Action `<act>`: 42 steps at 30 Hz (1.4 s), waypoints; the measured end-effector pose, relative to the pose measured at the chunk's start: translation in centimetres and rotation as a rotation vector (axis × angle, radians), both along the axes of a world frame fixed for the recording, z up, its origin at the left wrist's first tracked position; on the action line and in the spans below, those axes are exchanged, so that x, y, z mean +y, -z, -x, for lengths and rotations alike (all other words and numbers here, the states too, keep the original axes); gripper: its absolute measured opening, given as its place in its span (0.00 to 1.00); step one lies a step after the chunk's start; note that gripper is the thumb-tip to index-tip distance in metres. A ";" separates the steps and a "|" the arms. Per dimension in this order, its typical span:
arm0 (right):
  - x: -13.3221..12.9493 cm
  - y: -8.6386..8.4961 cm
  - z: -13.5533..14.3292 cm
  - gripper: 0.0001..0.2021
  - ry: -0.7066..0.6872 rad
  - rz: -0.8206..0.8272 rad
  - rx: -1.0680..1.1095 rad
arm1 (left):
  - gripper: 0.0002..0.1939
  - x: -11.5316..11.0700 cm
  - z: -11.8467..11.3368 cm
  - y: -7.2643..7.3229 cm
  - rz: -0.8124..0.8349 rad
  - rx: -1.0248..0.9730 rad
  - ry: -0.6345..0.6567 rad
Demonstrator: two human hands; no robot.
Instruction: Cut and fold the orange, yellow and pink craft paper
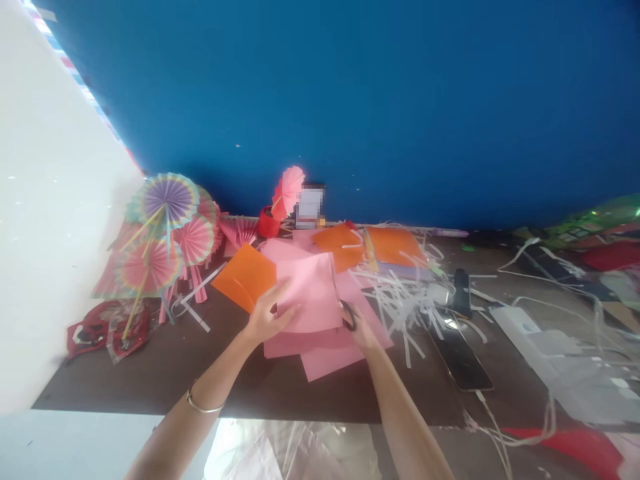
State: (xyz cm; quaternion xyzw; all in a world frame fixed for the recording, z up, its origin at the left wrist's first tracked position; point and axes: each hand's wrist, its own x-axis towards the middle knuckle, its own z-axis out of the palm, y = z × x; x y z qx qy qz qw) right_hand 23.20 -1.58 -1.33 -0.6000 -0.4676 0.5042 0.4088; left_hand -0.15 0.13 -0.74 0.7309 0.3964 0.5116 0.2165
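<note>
My left hand (270, 313) grips the left edge of a pink paper sheet (313, 290), thumb on top of it. In my right hand (363, 327) is a pair of scissors (347, 315) with black handles, its blades pointing away along the sheet's right edge. The exact meeting of blades and paper is blurred. Beneath the held sheet lie more pink sheets (323, 363), spread unevenly on the dark table (200, 387). An orange sheet (245, 277) rests just left of them, near my left hand.
Folded paper fans (167, 200) stand at the left, above a red plastic wrapper (107, 333). White paper strips (400, 300) lie heaped right of the pink sheets, beside a cabled phone (463, 357). A red pot (269, 223) and orange sheets (395, 247) are near the blue wall (350, 100).
</note>
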 end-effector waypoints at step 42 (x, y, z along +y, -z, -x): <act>0.1 0.4 -0.3 0.28 0.042 -0.056 -0.079 | 0.25 -0.2 -0.2 -0.5 0.058 -0.036 0.033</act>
